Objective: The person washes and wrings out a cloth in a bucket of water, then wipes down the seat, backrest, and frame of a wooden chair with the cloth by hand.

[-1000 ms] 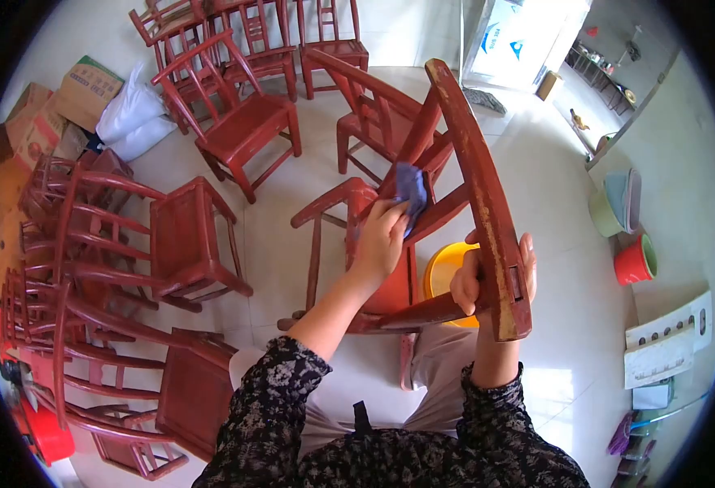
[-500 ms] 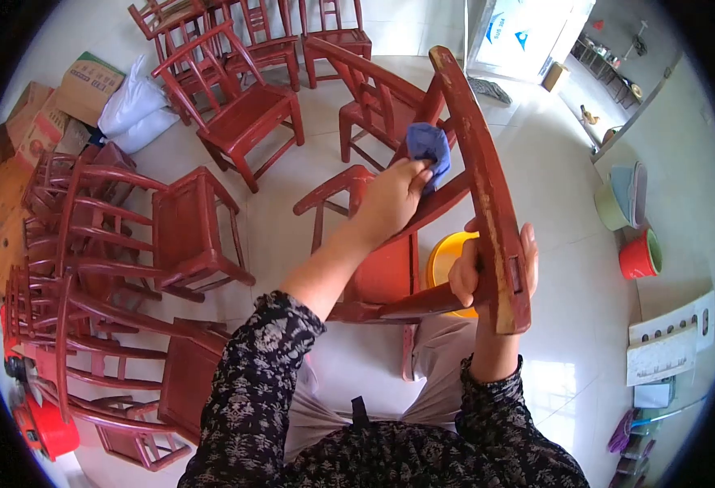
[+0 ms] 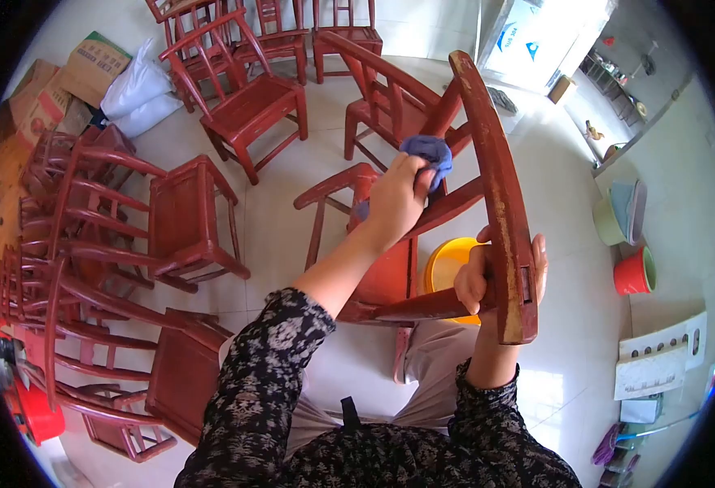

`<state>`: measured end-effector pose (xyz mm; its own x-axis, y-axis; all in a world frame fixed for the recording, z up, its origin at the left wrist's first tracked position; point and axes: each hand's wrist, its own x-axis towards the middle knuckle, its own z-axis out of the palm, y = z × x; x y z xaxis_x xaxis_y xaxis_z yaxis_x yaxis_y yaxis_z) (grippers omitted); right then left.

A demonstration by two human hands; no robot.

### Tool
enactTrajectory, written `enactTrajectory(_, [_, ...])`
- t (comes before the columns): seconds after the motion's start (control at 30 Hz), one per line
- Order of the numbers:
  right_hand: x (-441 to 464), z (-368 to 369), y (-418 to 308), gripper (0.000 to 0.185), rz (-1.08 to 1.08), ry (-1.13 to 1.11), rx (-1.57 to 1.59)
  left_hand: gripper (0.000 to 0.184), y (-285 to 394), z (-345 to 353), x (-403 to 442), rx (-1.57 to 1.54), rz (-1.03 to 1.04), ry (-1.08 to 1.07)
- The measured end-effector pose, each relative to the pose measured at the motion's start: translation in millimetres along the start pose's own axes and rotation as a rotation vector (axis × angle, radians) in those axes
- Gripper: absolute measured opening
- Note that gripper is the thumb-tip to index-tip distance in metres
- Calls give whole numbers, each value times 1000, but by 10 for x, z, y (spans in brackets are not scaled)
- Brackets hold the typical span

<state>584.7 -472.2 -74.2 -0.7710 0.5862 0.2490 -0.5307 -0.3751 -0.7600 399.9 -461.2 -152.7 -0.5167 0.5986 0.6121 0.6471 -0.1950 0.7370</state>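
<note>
A red wooden chair (image 3: 386, 275) is tilted in front of me, its worn top rail (image 3: 497, 199) raised toward the right. My left hand (image 3: 400, 193) is closed around a crumpled blue cloth (image 3: 430, 157), which lies against the bars of the chair's back. Part of the cloth is hidden by the fingers. Lower down, my right hand (image 3: 487, 276) grips the end of the top rail, thumb and fingers on either side of it. Behind the chair's frame shows a yellow basin (image 3: 447, 262), partly covered.
More red chairs stand at the back (image 3: 255, 110) and on the left (image 3: 182, 215). Cardboard boxes (image 3: 93, 69) and white bags (image 3: 137, 98) sit at the far left. Along the right wall are a red bucket (image 3: 634, 271), a green bucket (image 3: 611, 215) and a white rack (image 3: 658, 358).
The cloth has shifted slightly down and away from the top rail, bunching up more in my left hand. My right hand keeps its grip. The whole view has turned a little.
</note>
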Motion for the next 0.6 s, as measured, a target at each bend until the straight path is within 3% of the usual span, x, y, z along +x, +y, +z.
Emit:
enactTrajectory(0.03, [-3, -1, -5, 62, 5, -4, -2, 16, -7, 25, 17, 10, -89, 2])
enactTrajectory(0.17, [-12, -51, -19, 63, 13, 8, -15, 15, -56, 101, -13, 118, -133, 69])
enactTrajectory(0.2, [-9, -73, -23, 63, 6, -39, -16, 19, -130, 119, 31, -48, -356, 26])
enactTrajectory(0.23, [-11, -88, -21, 64, -1, -83, -18, 19, -147, 97, 70, -48, -358, 29])
enactTrajectory(0.3, [-32, -58, -13, 64, 1, -21, -24, 24, -184, 60, 119, -676, -451, 279])
enactTrajectory(0.33, [-34, -63, -9, 64, -4, -17, -32, 25, -236, 90, 132, -318, -424, 249])
enactTrajectory(0.37, [-31, -66, -5, 64, -7, -16, -39, 25, -268, 140, 116, -321, -426, 254])
enactTrajectory(0.43, [-46, -66, -20, 65, 0, -7, -46, 28, -295, 210, 32, -9, -15, 82])
enactTrajectory(0.5, [-54, -97, -20, 66, -4, 7, -50, 30, -380, 157, 10, -51, -100, 41])
enactTrajectory(0.6, [-56, -204, -58, 70, 7, -106, 23, 31, -1118, 160, -317, 208, -315, -126])
